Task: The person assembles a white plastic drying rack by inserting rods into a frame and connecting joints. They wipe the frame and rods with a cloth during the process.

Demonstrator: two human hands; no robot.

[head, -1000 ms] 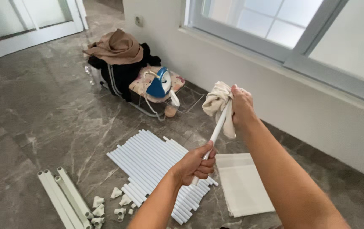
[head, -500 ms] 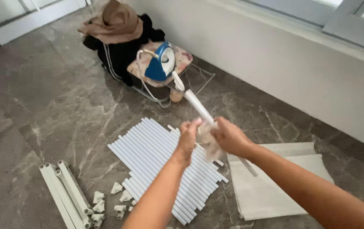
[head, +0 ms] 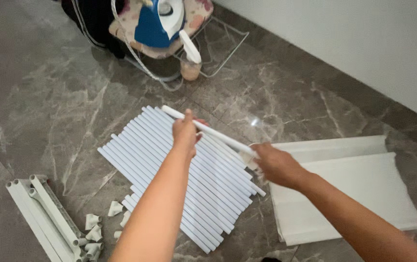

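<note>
**Both hands on one white tube above the row of tubes**

The person holds a single white tube [head: 208,131] with both hands, just above a row of like tubes [head: 179,179] laid side by side on the grey marble floor [head: 38,106]. The left hand [head: 185,132] is closed around the tube near its far end, thumb pointing up. The right hand [head: 277,164] is closed around the near end, where a bit of pale cloth shows at the fingers. The tube lies slanted, running from upper left down to lower right, and crosses over the row beneath it.

Just right of the row lie white flat panels [head: 354,194], stacked and slightly fanned; the right forearm passes over them. At the lower left corner rest a few white rails [head: 38,213], and next to them a scatter of small white end pieces [head: 97,230].

Farther off, near the wall, a blue and white iron [head: 157,22] sits on a small flower-patterned board [head: 196,14] with a wire frame [head: 223,46]. A white spray bottle [head: 190,56] stands just in front of it.
</note>
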